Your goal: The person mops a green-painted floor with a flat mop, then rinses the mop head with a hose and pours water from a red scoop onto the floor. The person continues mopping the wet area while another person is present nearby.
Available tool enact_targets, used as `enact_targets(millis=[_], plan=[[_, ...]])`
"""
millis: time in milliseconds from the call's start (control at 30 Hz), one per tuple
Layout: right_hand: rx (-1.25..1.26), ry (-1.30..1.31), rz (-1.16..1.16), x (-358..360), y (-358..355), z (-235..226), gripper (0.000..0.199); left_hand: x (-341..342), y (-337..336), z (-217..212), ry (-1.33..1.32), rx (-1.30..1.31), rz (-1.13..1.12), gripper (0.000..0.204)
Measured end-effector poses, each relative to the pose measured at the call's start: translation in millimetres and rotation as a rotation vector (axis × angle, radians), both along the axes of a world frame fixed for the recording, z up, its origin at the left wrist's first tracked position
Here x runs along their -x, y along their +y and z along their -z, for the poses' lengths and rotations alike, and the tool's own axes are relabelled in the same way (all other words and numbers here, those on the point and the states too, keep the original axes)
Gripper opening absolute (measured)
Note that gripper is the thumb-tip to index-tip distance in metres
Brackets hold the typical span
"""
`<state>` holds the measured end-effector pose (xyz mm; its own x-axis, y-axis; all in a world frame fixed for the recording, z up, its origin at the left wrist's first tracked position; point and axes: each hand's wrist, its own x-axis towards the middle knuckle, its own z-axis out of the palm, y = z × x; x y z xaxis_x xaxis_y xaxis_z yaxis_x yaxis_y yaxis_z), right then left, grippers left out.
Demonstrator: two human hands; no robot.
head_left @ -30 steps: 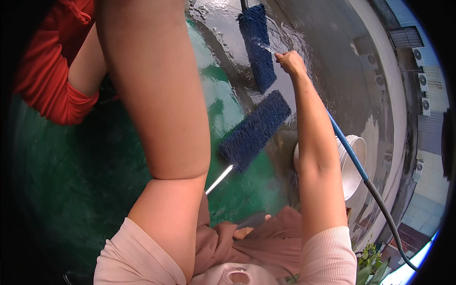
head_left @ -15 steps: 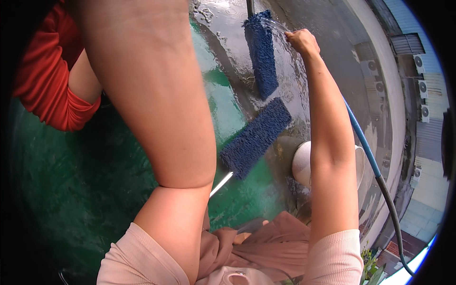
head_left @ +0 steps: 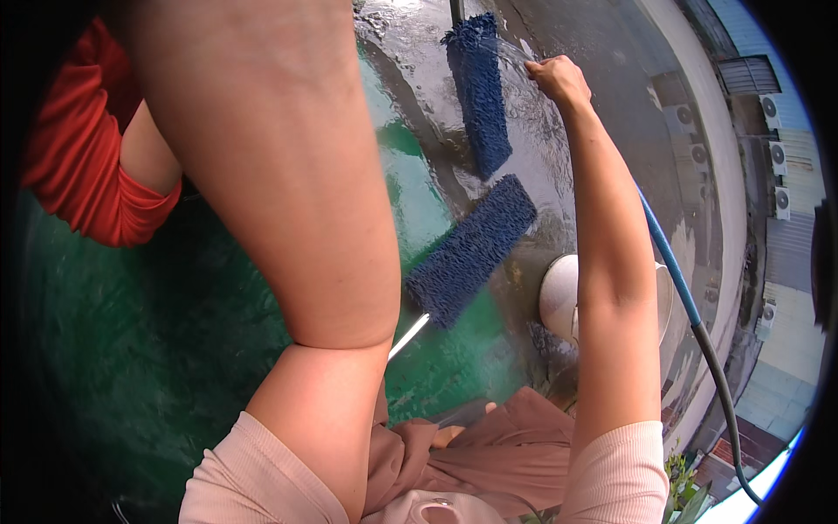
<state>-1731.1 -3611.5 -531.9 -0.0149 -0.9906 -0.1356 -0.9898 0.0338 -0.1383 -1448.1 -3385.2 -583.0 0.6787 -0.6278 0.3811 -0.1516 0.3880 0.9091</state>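
Observation:
At the upper right, my right hand (head_left: 559,80) is closed around the end of a hose (head_left: 670,253), which is blue and then dark further down. Clear water streams leftward from it onto a shaggy blue mop head (head_left: 478,105). A second blue mop head (head_left: 471,251) lies just below the first, with a white handle (head_left: 409,336) running from its lower end behind my left arm (head_left: 288,210). My left arm reaches up across the picture and out at the top edge, so my left hand is out of sight.
The green floor (head_left: 253,367) is wet and meets grey concrete (head_left: 559,201) holding water. A white bucket (head_left: 557,297) stands partly behind my right forearm. Another person's red sleeve (head_left: 78,166) and bent arm are at the left. A low wall curves along the right.

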Motion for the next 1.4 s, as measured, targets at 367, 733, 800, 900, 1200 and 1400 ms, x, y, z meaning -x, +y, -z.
enact_targets(millis=[367, 733, 800, 900, 1200, 1400], plan=[[-0.018, -0.039, -0.128, -26.3, 37.0, 4.5, 0.042, -6.6, 5.4, 7.9, 0.009, 0.013, -0.021, 0.027], [0.072, -0.051, -0.138, -36.8, 19.6, 4.3, 0.043, -5.0, 7.8, 14.1, 0.009, 0.009, -0.011, 0.027], [0.148, -0.007, -0.145, -35.3, 15.9, 12.4, 0.036, -3.6, 6.3, 13.8, 0.012, 0.012, -0.007, 0.027], [-0.044, -0.065, -0.133, -40.5, 17.3, 4.5, 0.051, -6.4, 8.9, 14.9, 0.004, 0.005, -0.017, 0.026], [0.153, -0.050, -0.024, -9.3, 2.3, -1.1, 0.046, -4.8, 9.0, 17.2, 0.005, 0.006, -0.020, 0.026], [0.045, -0.024, 0.073, 10.3, -1.9, -2.3, 0.045, -5.7, 9.5, 15.6, 0.006, 0.009, -0.021, 0.026]])
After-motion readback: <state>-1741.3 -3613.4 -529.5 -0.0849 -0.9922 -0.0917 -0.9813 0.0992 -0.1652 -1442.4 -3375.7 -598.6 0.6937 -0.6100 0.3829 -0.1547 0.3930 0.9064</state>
